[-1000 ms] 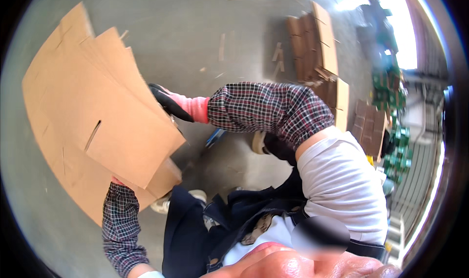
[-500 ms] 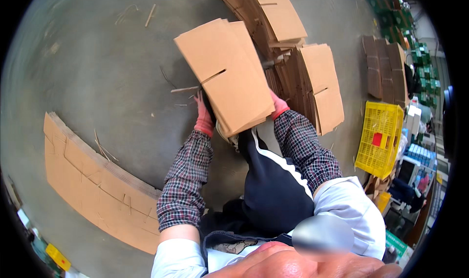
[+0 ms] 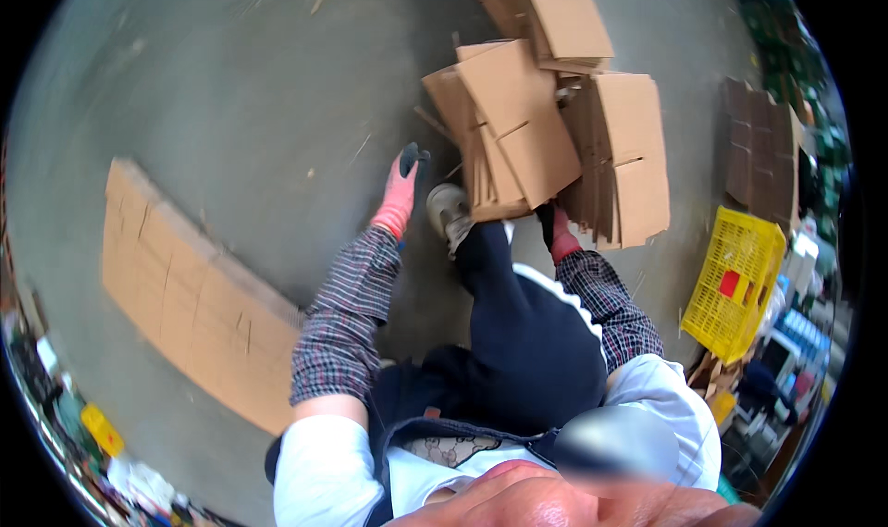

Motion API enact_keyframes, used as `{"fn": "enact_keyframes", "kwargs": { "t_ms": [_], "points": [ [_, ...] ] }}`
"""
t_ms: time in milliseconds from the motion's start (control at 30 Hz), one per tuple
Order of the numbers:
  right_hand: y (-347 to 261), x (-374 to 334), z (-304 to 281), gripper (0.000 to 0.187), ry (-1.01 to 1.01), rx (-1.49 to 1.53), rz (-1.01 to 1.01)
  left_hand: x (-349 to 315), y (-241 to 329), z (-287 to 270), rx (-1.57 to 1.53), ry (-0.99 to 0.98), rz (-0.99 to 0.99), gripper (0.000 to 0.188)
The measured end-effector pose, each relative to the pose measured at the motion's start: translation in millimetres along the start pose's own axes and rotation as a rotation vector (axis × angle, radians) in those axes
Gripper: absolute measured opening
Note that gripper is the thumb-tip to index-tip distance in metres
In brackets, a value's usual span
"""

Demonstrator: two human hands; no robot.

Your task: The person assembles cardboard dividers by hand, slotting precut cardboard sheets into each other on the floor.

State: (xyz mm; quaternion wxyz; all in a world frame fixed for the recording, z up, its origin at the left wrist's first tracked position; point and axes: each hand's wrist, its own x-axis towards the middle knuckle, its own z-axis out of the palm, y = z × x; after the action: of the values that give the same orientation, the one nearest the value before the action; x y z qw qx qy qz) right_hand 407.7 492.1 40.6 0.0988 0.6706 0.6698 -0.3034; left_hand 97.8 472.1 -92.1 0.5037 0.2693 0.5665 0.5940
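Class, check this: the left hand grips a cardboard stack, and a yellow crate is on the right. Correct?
No: the head view shows the left hand apart from any cardboard stack, over the floor. A yellow crate is on the right.

Left cardboard stack (image 3: 194, 291): lying on the floor (image 3: 268, 138), well apart from the others. Middle cardboard stack (image 3: 523, 124): occupying the spot just left of the right cardboard stack (image 3: 638, 189). Far cardboard stack (image 3: 575, 27): lying beyond both. Crate (image 3: 751, 259): resting farther right.

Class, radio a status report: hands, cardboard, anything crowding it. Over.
Left hand open, holding nothing. Right hand at fanned cardboard, grip partly hidden. Shoe and another stack close beside it.
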Motion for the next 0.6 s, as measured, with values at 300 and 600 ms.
{"fn": "enact_keyframes", "kwargs": {
  "t_ms": [300,600],
  "points": [
    [48,-154,40,0.033,-0.269,0.201,-0.187,-286,259,-271,0.732,0.141,-0.417,0.05],
    [147,-225,79,0.032,-0.565,-0.014,-0.165,-543,220,-274,1.353,0.044,-0.503,0.043]
  ]
}}
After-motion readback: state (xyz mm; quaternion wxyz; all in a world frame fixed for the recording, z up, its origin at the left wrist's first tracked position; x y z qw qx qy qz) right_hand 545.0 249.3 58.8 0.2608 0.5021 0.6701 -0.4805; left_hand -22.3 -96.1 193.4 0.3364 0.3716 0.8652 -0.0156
